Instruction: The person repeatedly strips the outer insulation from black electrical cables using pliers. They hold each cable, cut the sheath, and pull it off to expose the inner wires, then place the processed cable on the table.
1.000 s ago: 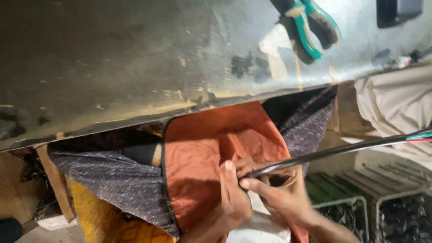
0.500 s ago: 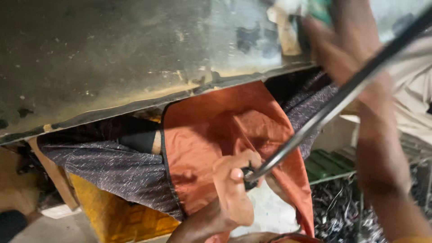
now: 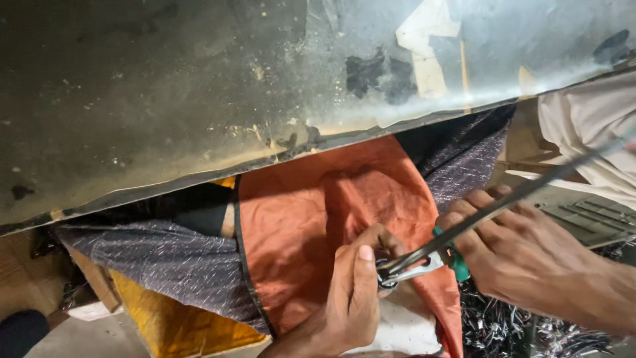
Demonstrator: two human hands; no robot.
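We find the left hand (image 3: 351, 298) closed in a tight grip around the near end of the dark cable (image 3: 503, 199), thumb pressed flat beside it. The right hand (image 3: 523, 255) is closed on the green-handled pliers (image 3: 430, 262), whose metal jaws sit on the cable just beside the left thumb. The cable runs up and to the right, out of view at the frame edge. Both hands work below the worn front edge of the metal bench (image 3: 199, 99), over an orange cloth (image 3: 318, 219) and dark speckled fabric (image 3: 159, 258). A mass of black wire scrap (image 3: 517, 331) lies below the right hand.
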